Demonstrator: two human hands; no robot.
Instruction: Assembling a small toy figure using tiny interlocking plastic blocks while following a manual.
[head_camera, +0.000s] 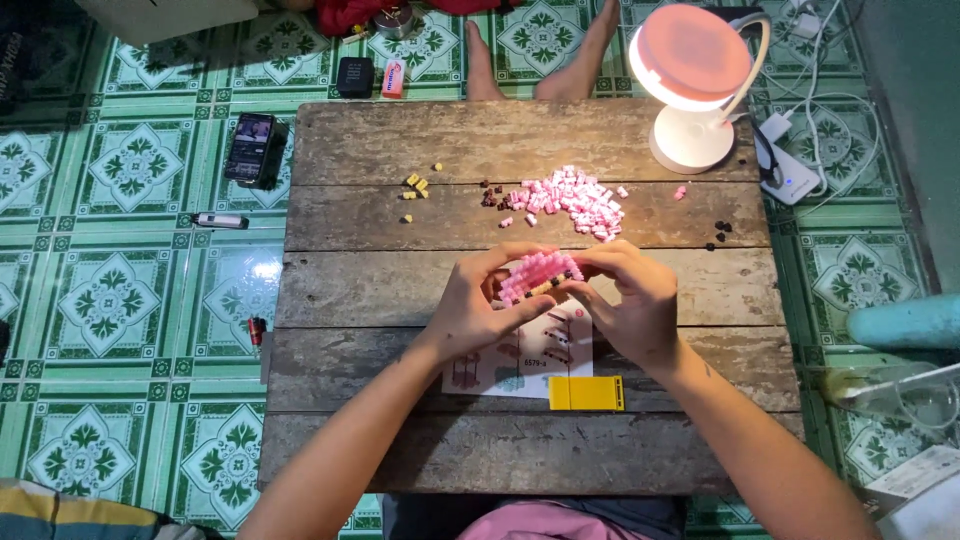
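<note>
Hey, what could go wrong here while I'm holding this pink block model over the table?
Both the left hand and right hand pinch the small pink brick model; squeezing too hard may pop bricks off. The loose pile of pink bricks lies close above the hands, so a reaching sleeve or wrist might scatter it. Gaps between the wooden table planks could swallow the tiny dark pieces.

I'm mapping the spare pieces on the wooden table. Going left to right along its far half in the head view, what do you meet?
Small yellow building bricks → few dark brown bricks → heap of pink and white bricks → single pink brick → dark brown bricks near the edge.
</note>
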